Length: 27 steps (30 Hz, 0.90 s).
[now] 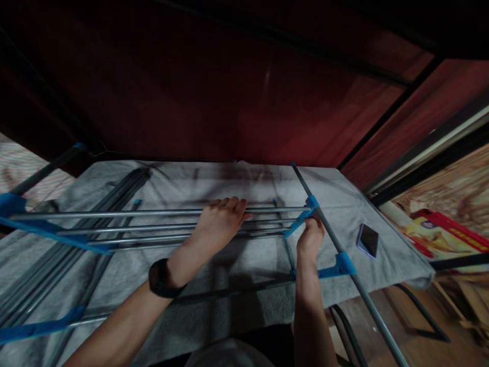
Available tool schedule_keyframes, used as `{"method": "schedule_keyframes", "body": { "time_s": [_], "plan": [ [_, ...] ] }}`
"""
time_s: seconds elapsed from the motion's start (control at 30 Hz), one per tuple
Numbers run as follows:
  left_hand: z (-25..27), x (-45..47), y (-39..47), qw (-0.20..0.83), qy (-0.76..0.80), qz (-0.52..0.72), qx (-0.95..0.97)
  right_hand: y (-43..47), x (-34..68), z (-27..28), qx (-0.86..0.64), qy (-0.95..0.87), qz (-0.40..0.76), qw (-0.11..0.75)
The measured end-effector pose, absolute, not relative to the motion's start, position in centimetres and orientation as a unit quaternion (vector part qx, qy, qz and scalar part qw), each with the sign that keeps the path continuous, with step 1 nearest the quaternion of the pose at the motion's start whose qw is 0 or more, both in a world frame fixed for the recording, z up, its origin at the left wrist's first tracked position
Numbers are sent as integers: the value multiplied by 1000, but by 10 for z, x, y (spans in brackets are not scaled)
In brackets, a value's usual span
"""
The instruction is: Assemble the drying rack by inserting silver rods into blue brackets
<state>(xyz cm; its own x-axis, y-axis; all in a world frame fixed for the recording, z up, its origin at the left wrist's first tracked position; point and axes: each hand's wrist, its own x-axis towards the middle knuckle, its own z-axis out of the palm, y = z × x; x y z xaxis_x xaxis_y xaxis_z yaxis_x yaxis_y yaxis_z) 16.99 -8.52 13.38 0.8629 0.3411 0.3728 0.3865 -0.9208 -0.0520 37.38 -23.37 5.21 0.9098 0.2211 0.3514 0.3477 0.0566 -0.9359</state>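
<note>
1. Running left to right across the grey cloth [332, 186], the rack [145, 213] has its long axis roughly parallel to the red panel [237, 117] behind; its slim tubes lie side by side.
2. At its left end, a blue bracket [11, 204] slants down toward the right; near it, a tube bundle [42, 275] runs diagonally, far end pointing rightward.
3. The left hand [223, 219], black band [162, 279] at the wrist, is around the rack's top tube near mid-length, fingers close together and bent over it.
4. The right hand [311, 237] is at the right-end bracket [297, 223]; its fingers are partly hidden, so I cannot tell whether they pinch it.
5. Beyond, a side pole [330, 232] crosses the rack's line, its far end pointing leftward toward the panel.
6. A phone [368, 240] lies on the cloth, well apart from the pole; a red box [443, 229] is farther right.
</note>
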Motion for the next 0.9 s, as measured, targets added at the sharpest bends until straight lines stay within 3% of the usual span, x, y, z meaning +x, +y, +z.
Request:
{"method": "schedule_keyframes", "body": {
  "time_s": [0.27,0.9],
  "plan": [
    [123,162,-73,58,-182,-205,-960,-228,370,64,-723,-211,-69,654],
    [121,166,-75,60,-182,-222,-956,-224,375,49,-694,-204,-63,687]
  ]
}}
